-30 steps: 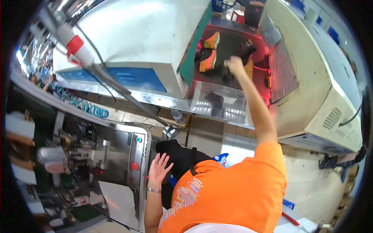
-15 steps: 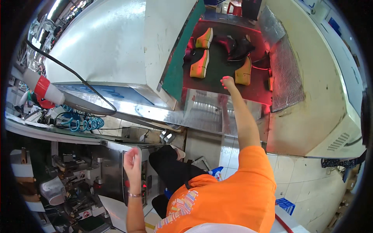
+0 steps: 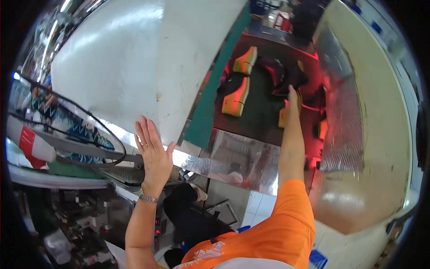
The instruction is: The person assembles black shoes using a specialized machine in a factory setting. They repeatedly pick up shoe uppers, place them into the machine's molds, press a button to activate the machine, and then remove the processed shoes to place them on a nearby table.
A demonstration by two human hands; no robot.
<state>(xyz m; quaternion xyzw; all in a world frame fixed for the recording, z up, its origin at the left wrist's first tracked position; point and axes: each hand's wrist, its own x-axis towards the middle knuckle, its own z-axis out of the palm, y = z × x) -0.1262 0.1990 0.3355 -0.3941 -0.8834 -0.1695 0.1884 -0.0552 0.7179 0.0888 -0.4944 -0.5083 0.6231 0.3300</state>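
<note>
Dark boot [image 3: 295, 77]: lies on the dark surface [image 3: 261, 117] at 2 o'clock from the middle of your view, just past your fingertips
Your right hand [image 3: 292, 99]: reaches in over the surface, fingertips at the boot's near edge; you cannot tell from here whether the fingers pinch it or only touch it
Your left hand [image 3: 156, 163]: at 8 o'clock, fingers spread, holding nothing, near the white housing [image 3: 192, 54]
Done, by the look of it: the boot is down on the surface, with a second dark boot [image 3: 274, 71] at your right hand's 11 o'clock and two yellow wedge pieces [image 3: 236, 99] at 9 to 10
Left, as a judgement: your right hand is not clear of the boot, so handling it looks unfinished; whether it is being placed or picked cannot be told
Near edges: a third yellow piece [image 3: 283, 119] sits close by at your right hand's 7 o'clock; the foil sheet [image 3: 342, 134] stands at 3 to 4
Far edges: the green panel [image 3: 204, 127] bounds 8 to 9 o'clock, beyond the yellow pair; the steel ledge [image 3: 201, 166] runs at 7
Open room: the bare strip between your right forearm and the yellow pair, at 8 to 9 o'clock; tighter on the foil side
</note>
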